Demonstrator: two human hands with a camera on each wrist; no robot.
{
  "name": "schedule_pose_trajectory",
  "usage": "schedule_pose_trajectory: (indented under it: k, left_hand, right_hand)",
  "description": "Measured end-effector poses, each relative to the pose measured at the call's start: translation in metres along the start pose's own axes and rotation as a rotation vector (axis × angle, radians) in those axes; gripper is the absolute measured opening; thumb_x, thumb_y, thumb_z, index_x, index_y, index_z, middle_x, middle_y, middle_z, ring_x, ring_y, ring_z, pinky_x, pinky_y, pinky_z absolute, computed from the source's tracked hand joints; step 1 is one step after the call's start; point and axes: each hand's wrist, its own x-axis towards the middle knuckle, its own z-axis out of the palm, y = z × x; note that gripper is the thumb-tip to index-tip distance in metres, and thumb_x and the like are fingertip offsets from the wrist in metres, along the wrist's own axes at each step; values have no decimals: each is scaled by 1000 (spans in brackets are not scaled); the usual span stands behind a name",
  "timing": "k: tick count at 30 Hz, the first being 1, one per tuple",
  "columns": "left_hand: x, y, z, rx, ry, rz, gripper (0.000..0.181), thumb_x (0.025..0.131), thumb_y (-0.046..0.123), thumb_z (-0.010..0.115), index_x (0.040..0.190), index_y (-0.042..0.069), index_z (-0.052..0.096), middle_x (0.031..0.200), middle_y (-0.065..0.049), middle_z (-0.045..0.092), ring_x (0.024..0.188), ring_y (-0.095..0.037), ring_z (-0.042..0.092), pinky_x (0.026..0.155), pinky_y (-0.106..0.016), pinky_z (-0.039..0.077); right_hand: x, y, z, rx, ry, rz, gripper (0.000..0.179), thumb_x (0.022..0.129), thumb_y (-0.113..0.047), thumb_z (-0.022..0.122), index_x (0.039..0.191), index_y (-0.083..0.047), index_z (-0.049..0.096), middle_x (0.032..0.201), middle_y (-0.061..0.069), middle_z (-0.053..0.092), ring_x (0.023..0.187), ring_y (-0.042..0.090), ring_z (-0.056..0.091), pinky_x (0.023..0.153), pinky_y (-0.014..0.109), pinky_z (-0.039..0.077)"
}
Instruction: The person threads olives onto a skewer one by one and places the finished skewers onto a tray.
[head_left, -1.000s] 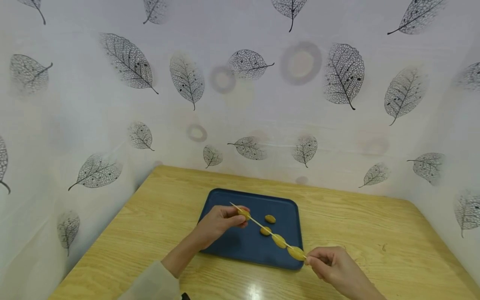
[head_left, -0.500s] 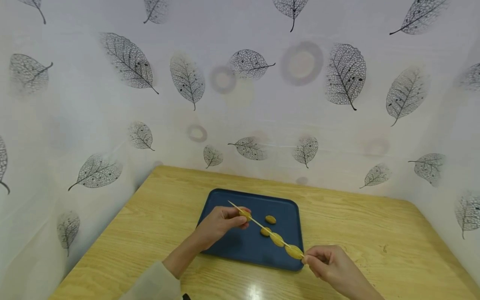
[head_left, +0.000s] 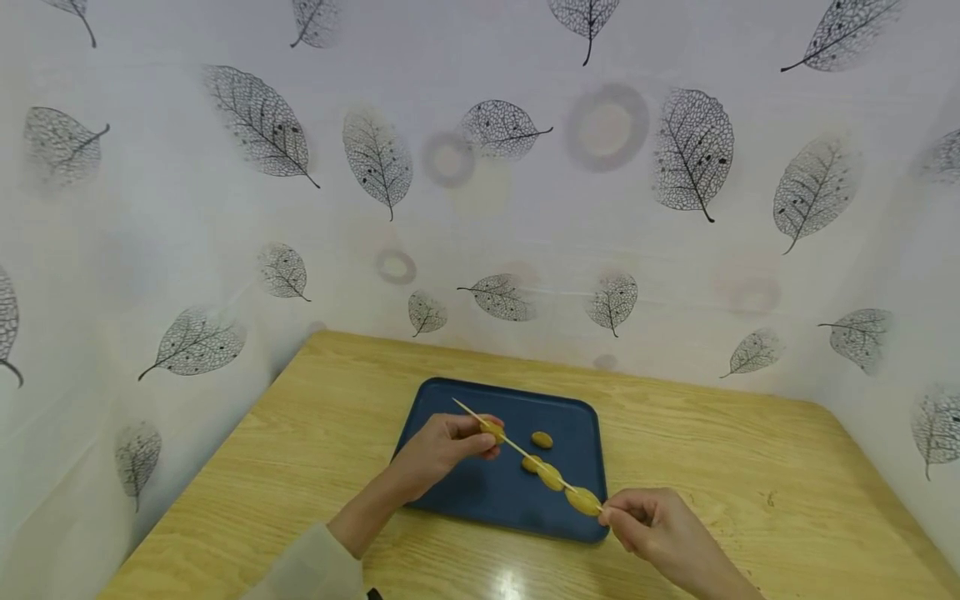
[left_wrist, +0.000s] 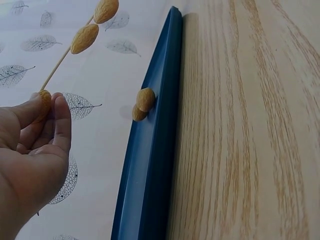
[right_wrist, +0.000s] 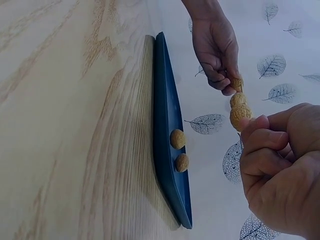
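My left hand (head_left: 438,454) pinches a wrinkled, yellow-brown date-like fruit (head_left: 492,430) between thumb and fingers above the tray. A thin wooden skewer (head_left: 467,408) runs through this fruit, its pointed tip sticking out at the upper left. Two more such fruits, a middle one (head_left: 550,476) and a lower one (head_left: 583,501), are threaded farther down the skewer. At the skewer's lower end my right hand (head_left: 660,533) pinches it close beside the last fruit. In the left wrist view, a length of bare skewer (left_wrist: 57,65) separates the pinched fruit from the other two.
A dark blue rectangular tray (head_left: 480,517) lies on the wood-grain table (head_left: 712,442) beneath the hands. Two loose fruits of the same kind, a far one (head_left: 542,439) and a nearer one (head_left: 530,464), lie on it. A leaf-patterned curtain (head_left: 510,217) surrounds the table's back and sides.
My right hand has shifted slightly left and up, carrying the skewer and its two lower fruits toward my left hand. More of the pointed tip now shows beyond the pinched fruit.
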Motion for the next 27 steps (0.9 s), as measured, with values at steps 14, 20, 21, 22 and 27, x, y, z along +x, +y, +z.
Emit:
schedule_pose_trajectory:
  k: [14, 20, 21, 22, 27]
  left_hand:
    - [-2, 1, 4, 6, -10, 13, 33, 105, 12, 61, 130, -11, 66, 141, -19, 60, 104, -15, 70, 98, -38, 56]
    - [-2, 1, 5, 3, -19, 20, 34, 106, 12, 61, 129, -12, 65, 140, -19, 60, 104, -14, 70, 102, -49, 53]
    - [-2, 1, 5, 2, -19, 21, 34, 105, 11, 61, 129, -12, 65, 140, -19, 60, 104, -14, 70, 102, -50, 52]
    - [-1, 1, 5, 2, -19, 21, 34, 105, 11, 61, 129, -12, 65, 140, -19, 60, 103, -14, 70, 102, -51, 52]
    - [-1, 2, 6, 1, -18, 24, 34, 105, 12, 62, 129, -13, 65, 140, -19, 61, 103, -13, 70, 101, -48, 54]
  right_hand:
    - [2, -2, 3, 7, 2, -36, 23, 106, -13, 60, 99, 4, 73, 60, 6, 53, 46, 5, 33, 43, 25, 38]
    - [4, -3, 4, 6, 3, -37, 23, 106, -14, 61, 98, 3, 72, 61, 5, 52, 46, 4, 32, 42, 25, 37]
    - [4, -4, 4, 5, 5, -38, 22, 106, -14, 61, 98, 3, 73, 61, 4, 53, 46, 4, 32, 42, 25, 36]
    - [4, -4, 4, 3, 6, -38, 22, 106, -14, 61, 98, 3, 73, 61, 2, 53, 46, 4, 32, 42, 25, 36]
    - [4, -6, 5, -4, 12, -17, 24, 106, -15, 61, 99, 5, 72, 63, -6, 52, 47, 3, 33, 42, 24, 36]
